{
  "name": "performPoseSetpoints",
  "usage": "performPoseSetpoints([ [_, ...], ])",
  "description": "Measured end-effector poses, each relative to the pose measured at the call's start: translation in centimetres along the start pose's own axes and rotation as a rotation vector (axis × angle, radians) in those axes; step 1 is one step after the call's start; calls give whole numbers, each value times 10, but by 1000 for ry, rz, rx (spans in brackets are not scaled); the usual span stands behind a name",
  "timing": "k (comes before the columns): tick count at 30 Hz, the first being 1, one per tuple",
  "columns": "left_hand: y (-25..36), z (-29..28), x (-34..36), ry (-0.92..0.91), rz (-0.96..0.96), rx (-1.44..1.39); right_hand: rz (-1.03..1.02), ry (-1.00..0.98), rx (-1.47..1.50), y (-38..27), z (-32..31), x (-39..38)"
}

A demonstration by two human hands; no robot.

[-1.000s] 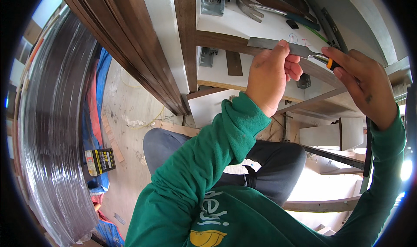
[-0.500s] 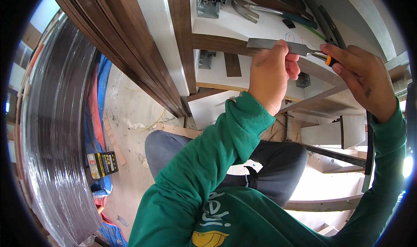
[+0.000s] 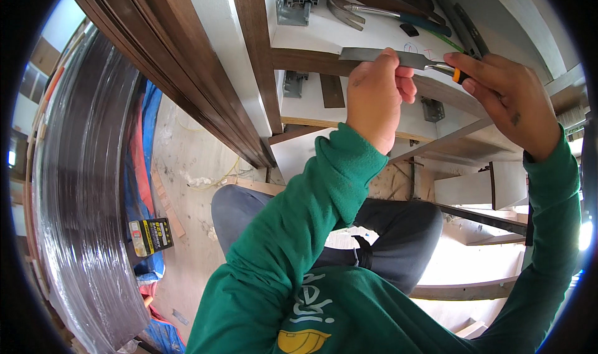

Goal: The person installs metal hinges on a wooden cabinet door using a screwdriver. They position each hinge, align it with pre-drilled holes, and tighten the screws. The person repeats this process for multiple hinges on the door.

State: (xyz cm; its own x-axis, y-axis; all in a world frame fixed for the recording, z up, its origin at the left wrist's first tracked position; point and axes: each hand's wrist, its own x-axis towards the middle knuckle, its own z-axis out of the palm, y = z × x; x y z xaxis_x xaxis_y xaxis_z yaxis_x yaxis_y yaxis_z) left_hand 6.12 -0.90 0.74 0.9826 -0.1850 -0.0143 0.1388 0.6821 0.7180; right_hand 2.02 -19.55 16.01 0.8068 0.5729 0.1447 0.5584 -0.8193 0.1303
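My left hand has its thumb and fingers closed on the flat steel blade of a chisel, which lies across or just over a brown wooden rail at the cabinet's white shelf. The blade's tip points left. My right hand grips the chisel's yellow and black handle at the other end, index finger stretched along it. Behind the blade a claw hammer with a teal grip lies on the white shelf, with a green stick, metal brackets and dark metal strips around it.
A tall brown wooden frame stands left of the cabinet. At far left are plastic-wrapped dark boards and a black-yellow box beside blue and red sheeting. A white drawer box is at right. My bent legs are below.
Both hands and the chisel have shifted slightly up and left in the picture, along with a small shift of the whole view. The grips look the same.
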Motion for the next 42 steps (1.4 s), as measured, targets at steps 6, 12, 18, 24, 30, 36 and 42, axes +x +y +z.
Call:
performPoseSetpoints([
  [6, 1, -3, -2, -3, 27, 15, 37, 44, 50, -5, 3, -1],
  [12, 0, -2, -1, 10, 7, 1, -22, 28, 7, -3, 0, 1],
  [18, 4, -8, 0, 80, -6, 4, -25, -16, -36, -5, -1, 2],
  [24, 9, -8, -1, 12, -10, 18, -59, 19, -34, -4, 4, 3],
  [30, 9, -3, -2, -31, -62, 15, -30, 8, -30, -6, 1, 3],
  [36, 27, -27, -1, 113, 68, 58, -88, 111, 28, -24, 17, 24],
  [42, 20, -20, -13, 36, -3, 53, -15, 28, -8, -25, 2, 9],
])
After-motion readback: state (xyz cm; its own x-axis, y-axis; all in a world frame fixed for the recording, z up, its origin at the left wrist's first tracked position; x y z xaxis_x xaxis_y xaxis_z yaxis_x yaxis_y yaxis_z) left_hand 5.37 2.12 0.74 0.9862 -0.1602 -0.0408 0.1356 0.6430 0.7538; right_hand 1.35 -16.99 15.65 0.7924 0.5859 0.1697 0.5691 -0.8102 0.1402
